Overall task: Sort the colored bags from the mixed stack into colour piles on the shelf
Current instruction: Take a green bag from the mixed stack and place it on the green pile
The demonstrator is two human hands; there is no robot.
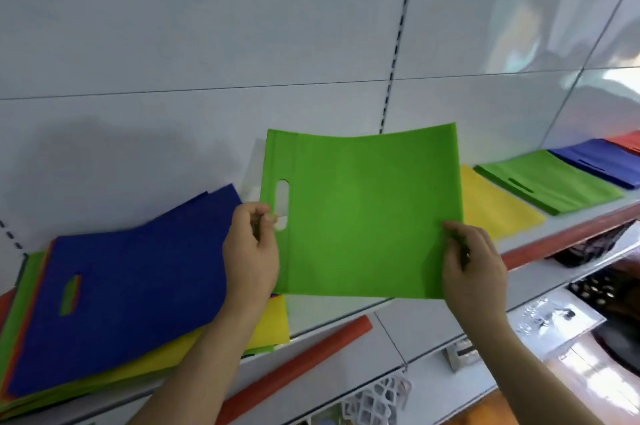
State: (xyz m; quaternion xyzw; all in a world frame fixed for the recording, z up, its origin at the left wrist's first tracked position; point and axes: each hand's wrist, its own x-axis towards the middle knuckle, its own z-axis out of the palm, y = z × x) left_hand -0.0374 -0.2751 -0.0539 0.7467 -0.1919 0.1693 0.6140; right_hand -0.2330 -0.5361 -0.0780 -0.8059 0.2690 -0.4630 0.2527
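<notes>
A flat green bag [363,213] with a cut-out handle is held up above the shelf [568,228] in the middle of the view. My left hand [251,251] pinches its handle edge, and my right hand [472,265] pinches its lower right corner. The mixed stack [121,303] lies at the left with a blue bag on top and yellow, green and orange edges showing under it. On the right of the shelf lie a yellow pile [495,209], a green pile [547,183], a blue pile [602,161] and a red pile [628,142].
The white back wall [207,43] rises right behind the shelf. A red strip [294,369] trims the shelf's front edge. Lower shelves at the right hold packaged goods [554,317] and a white lattice basket [377,397].
</notes>
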